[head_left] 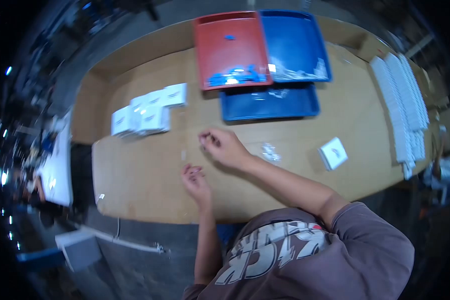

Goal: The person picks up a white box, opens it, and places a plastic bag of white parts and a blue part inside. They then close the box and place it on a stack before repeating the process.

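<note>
My right hand [222,146] is over the middle of the cardboard-covered table [150,177], its fingers curled in a pinch. Whatever it may hold is too small and blurred to make out. Just below and to the left is my left hand [196,183], with fingers bent inward and the hand slightly smeared. Its contents, if any, cannot be told either. The two hands are apart. To the right of my right hand lies a small pile of clear plastic pieces [270,152]. Farther right sits a single white box [333,153] with dark print.
Several white boxes [153,119] stand grouped at left. At the back are a red tray [232,50] with blue pieces, a blue tray [292,45] with clear pieces, and a lower blue tray [270,111]. Long stacks of white items [397,110] line the right side. Cardboard walls [145,57] border the back.
</note>
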The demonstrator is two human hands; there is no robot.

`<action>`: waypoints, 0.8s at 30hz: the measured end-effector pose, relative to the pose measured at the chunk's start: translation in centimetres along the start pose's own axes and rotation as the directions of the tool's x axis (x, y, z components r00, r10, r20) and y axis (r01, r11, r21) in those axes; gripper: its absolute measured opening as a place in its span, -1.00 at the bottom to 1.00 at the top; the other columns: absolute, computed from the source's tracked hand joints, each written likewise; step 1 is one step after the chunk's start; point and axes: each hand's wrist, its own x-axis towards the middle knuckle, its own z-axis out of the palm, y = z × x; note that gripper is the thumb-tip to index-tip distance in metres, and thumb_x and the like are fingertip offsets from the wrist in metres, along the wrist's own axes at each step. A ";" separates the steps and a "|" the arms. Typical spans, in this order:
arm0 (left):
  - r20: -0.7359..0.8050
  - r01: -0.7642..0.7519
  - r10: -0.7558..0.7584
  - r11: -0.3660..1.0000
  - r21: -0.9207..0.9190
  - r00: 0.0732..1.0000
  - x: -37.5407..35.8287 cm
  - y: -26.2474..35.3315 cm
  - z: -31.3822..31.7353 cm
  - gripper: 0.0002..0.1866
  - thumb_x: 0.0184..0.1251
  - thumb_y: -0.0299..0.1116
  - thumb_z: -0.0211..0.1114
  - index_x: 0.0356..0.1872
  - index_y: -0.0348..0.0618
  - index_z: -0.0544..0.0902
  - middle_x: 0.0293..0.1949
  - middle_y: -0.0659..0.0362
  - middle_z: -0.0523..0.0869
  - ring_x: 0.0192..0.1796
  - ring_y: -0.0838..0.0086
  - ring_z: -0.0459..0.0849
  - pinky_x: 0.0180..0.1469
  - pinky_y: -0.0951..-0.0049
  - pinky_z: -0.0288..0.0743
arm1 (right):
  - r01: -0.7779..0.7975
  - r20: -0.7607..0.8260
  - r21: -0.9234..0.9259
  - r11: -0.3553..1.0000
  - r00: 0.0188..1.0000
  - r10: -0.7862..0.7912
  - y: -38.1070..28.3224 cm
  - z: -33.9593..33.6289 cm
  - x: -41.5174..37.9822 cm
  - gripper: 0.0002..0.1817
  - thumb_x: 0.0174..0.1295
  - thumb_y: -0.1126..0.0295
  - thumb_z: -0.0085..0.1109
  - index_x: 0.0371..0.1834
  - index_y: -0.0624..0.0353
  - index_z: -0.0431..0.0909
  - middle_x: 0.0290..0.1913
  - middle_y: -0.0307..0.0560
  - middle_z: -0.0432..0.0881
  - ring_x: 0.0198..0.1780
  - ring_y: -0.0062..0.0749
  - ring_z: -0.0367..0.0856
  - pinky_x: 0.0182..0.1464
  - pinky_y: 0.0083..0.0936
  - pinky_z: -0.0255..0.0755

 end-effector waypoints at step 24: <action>0.828 0.426 -0.177 0.901 -0.081 0.533 -9.2 11.8 11.5 -0.63 0.79 -0.23 0.07 0.35 -0.24 0.56 0.05 0.06 0.79 -0.10 0.52 0.70 0.04 0.45 0.64 | -0.193 -0.048 -0.715 0.672 0.973 0.228 -5.7 -32.1 -18.2 -0.23 0.04 0.30 0.65 0.42 0.01 0.64 0.45 0.01 0.47 0.55 0.00 0.41 0.59 0.03 0.31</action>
